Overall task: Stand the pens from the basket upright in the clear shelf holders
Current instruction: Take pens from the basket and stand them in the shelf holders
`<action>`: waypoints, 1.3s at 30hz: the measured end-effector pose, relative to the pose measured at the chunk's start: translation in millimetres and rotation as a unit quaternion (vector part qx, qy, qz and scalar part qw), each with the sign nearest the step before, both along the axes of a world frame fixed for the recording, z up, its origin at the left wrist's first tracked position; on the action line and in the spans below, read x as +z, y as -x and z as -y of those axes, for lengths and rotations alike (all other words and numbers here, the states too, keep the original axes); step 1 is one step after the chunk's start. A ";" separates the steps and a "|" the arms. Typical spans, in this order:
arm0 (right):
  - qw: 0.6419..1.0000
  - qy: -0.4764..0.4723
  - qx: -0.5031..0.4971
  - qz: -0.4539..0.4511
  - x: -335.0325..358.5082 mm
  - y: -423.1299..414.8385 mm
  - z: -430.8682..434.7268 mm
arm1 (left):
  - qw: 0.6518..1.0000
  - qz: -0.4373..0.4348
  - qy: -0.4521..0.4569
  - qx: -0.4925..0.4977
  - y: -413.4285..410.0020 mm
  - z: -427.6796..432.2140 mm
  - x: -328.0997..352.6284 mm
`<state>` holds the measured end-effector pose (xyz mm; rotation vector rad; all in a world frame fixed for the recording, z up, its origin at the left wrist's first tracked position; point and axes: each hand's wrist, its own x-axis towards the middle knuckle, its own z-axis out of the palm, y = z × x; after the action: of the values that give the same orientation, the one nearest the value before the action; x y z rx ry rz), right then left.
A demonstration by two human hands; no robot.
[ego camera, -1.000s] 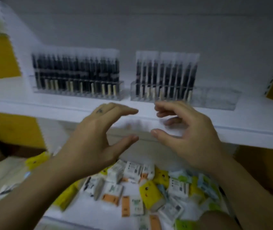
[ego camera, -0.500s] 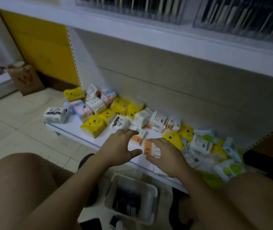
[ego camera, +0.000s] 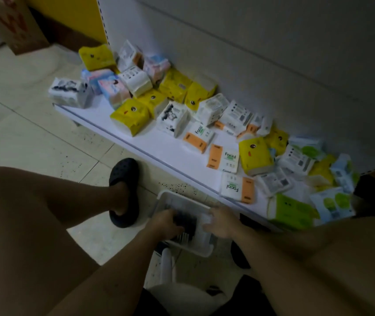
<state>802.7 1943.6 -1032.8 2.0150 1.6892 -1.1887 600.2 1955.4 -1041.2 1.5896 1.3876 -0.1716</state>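
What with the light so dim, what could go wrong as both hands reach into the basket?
The left hand and right hand crowd the white basket; a hasty grab may drop dark pens on the floor. The basket sits near the black clog, so a shifted foot may tip it.

White basket (ego camera: 182,198); black pens (ego camera: 187,222); yellow, orange-white, green tissue packs (ego camera: 129,115); black clog (ego camera: 124,176); speckled pale floor tiles (ego camera: 45,144).

Left hand (ego camera: 165,225), right hand (ego camera: 222,224) — dropped into basket (ego camera: 182,200).
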 end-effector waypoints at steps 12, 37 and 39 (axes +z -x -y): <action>0.983 0.156 -0.061 -0.079 -88.8 42.3 -17.1 | 0.990 0.013 0.041 0.138 11.5 -11.0 -45.1; 0.951 0.218 -0.210 0.066 -169.2 59.5 -26.3 | 0.977 0.023 0.125 0.171 5.5 -12.0 -108.9; 0.957 0.200 -0.201 0.066 -163.4 60.6 -26.7 | 0.980 0.023 0.112 0.162 -2.6 -17.7 -116.8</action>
<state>742.1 1970.2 -1196.2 2.1632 0.9023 -1.3491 602.8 1973.2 -1158.0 1.1585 1.5130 -0.0912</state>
